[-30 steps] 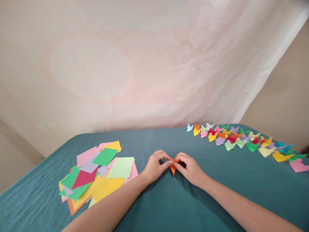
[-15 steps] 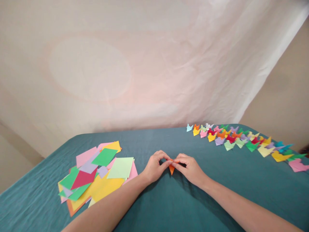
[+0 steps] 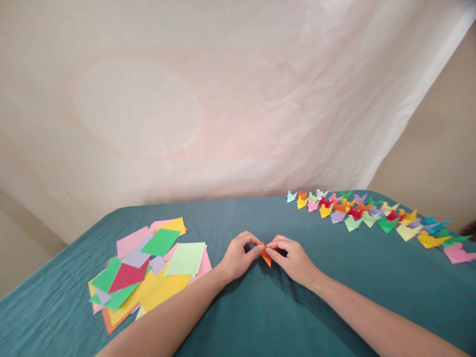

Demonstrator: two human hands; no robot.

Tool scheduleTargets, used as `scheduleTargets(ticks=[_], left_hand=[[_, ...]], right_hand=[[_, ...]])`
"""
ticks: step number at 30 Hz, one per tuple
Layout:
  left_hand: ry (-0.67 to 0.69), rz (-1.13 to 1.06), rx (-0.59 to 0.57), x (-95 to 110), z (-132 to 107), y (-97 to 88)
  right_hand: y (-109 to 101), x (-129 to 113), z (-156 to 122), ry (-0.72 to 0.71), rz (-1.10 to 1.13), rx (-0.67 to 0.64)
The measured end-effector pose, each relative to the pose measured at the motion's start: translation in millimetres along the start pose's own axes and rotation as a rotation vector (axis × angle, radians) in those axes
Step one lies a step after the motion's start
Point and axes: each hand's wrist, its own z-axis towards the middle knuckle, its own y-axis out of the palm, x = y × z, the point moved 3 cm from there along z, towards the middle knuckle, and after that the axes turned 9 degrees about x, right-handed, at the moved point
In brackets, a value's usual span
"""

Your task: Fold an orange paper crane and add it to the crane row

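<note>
A small folded piece of orange origami paper (image 3: 267,258) is pinched between my two hands, its pointed end turned down and a little to the right. My left hand (image 3: 241,254) grips its left side between thumb and forefinger. On the other side, the thumb and fingers of my right hand (image 3: 290,255) close on the paper. The fingertips hide most of its upper part. Both hands are low over the dark green tablecloth (image 3: 238,317).
To the left lies a loose pile of coloured paper squares (image 3: 163,292), partly behind my left forearm. Rows of small folded paper birds (image 3: 351,223) in many colours run along the right side of the table. A pale cloth (image 3: 230,99) hangs behind.
The tip of the orange paper has swung slightly to the right, from pointing straight down. Both hands keep nearly the same place and grip.
</note>
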Motion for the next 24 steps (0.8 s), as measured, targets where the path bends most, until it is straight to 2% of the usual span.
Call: scheduleTargets(ticks=[24], left_hand=[[0.027, 0.050, -0.045, -1.5, -1.5, 1.5]], right_hand=[[-0.9, 0.5, -1.5, -0.019, 0.001, 0.022]])
